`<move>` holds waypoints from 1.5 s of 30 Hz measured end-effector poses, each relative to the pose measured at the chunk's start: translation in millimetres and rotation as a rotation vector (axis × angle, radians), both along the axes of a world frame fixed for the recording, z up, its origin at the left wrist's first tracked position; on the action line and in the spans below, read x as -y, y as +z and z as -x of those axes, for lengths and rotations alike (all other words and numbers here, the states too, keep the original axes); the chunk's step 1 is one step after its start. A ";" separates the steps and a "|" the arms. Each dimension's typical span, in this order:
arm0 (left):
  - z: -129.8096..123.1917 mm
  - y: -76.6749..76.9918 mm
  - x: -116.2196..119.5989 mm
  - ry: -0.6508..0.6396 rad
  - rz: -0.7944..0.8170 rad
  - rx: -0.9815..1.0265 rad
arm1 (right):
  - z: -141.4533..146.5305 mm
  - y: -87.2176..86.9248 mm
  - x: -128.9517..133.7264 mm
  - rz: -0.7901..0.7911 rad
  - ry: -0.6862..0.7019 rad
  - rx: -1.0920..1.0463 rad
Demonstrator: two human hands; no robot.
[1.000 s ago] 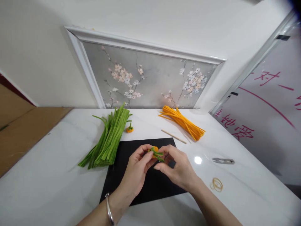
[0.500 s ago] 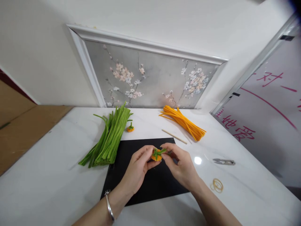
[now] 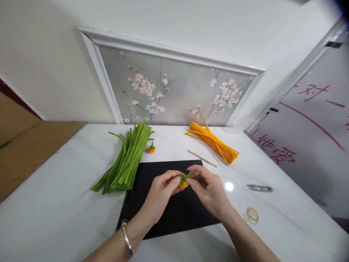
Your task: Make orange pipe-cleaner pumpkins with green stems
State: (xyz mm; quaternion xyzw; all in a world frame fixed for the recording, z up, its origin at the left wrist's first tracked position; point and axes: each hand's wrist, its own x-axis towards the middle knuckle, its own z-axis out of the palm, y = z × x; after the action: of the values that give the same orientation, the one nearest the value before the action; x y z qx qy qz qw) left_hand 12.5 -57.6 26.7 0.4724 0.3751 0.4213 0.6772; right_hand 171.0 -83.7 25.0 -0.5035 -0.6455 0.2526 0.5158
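Observation:
Between my hands, above the black mat (image 3: 174,214), is a small orange pumpkin (image 3: 184,184) of fuzzy pipe cleaner with green strips on top. My left hand (image 3: 160,191) grips its left side, the thumb pressed on the green part. The fingertips of my right hand (image 3: 208,187) pinch a green strip sticking out to the right. My fingers hide part of the pumpkin. A second such pumpkin (image 3: 151,148), with an upright green stem, stands on the table behind the mat.
Left of the mat lies a thick bundle of green pipe cleaners (image 3: 129,160). Orange pipe cleaners (image 3: 214,142) lie at the back right, near a thin wooden stick (image 3: 202,158). Thread snips (image 3: 259,188) and rubber bands (image 3: 252,215) are on the right of the white table (image 3: 68,203).
The pumpkin has tilted and shifted slightly right in my fingers, showing less orange. My left thumb has moved onto the green part. My right hand still pinches the green strip.

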 end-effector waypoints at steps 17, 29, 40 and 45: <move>3.1 2.5 -4.2 -0.140 -0.247 -0.230 | -17.4 1.2 -7.3 -0.150 -0.012 0.182; 4.7 4.8 -5.2 -0.082 -0.159 -0.123 | -13.0 3.7 -6.6 -0.315 0.122 0.322; 4.3 1.3 -2.9 -0.126 -0.149 -0.092 | -11.1 9.5 -3.7 -0.171 0.080 0.202; 6.9 -0.5 -6.4 -0.073 -0.278 -0.122 | -19.4 10.7 -1.5 -0.310 0.057 0.395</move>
State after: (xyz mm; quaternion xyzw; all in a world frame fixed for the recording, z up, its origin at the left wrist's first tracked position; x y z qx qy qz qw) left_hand 5.6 -51.2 26.3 0.5995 0.3364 0.4149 0.5961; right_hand 190.3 -82.2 35.7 -0.4397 -0.7788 0.0619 0.4431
